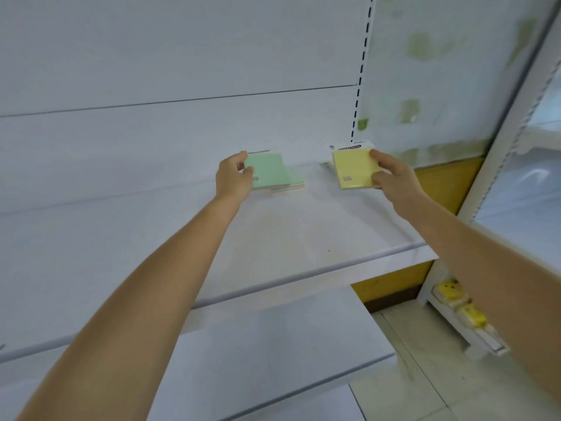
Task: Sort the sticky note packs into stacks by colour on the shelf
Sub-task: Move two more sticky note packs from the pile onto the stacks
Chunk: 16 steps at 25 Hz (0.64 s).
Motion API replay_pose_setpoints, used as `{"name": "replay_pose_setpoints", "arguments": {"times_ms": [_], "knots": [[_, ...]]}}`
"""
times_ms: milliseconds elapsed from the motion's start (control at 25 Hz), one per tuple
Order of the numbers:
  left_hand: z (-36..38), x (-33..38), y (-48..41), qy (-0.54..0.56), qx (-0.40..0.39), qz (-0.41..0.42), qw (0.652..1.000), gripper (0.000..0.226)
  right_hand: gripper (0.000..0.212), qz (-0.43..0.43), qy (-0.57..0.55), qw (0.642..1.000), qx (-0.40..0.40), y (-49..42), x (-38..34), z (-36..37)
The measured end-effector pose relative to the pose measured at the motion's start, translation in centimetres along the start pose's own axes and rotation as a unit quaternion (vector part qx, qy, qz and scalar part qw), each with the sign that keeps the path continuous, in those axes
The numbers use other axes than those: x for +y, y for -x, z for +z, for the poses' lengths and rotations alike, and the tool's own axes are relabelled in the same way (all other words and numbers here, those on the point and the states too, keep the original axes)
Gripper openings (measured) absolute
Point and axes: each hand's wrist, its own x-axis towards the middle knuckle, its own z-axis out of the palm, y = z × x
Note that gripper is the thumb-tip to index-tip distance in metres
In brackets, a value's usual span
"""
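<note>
Left hand (232, 177) on green pack (268, 170), right hand (391, 174) on yellow pack (353, 168)

On the shelf (303, 232), towards its back, the left hand (232, 177) holds the left pack (267, 170) over a small stack (294, 181), which juts out at that pack's right and near edges; whether the two touch cannot be told. Apart to the right, the right hand (394, 176) holds the right pack (353, 170) in front of a box (352, 146) at the shelf's back corner, below the slotted upright (361, 71). A lower shelf (273, 329) lies beneath and nearer. Right of the shelving, a power strip (464, 314) sits low, near the floor
</note>
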Motion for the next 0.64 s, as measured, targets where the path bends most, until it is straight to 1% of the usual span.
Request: {"name": "replay_pose_setpoints", "arguments": {"times_ms": [80,200,320,520,640], "knots": [[1.3,0.2,-1.6,-0.003,-0.003,-0.006,1.000,0.028,0.053,0.005,0.000,1.000,0.015,-2.0,0.2,-1.0],[3.4,-0.4,-3.2,-0.004,-0.019,-0.014,1.000,0.039,0.053,-0.001,0.002,1.000,0.019,-5.2,0.6,-1.6],[5.0,-1.1,-4.2,-0.018,-0.024,-0.018,0.999,0.040,0.053,0.001,0.009,0.999,0.033,-7.5,0.8,-1.6],[6.3,-0.9,-4.9,-0.090,0.018,-0.020,0.996,0.033,0.052,0.024,-0.008,0.998,0.053,-10.1,0.5,-0.7],[7.1,-1.3,-4.4,-0.143,0.040,-0.042,0.988,0.035,0.051,0.020,-0.004,0.999,0.048,-9.8,1.0,0.3]]}}
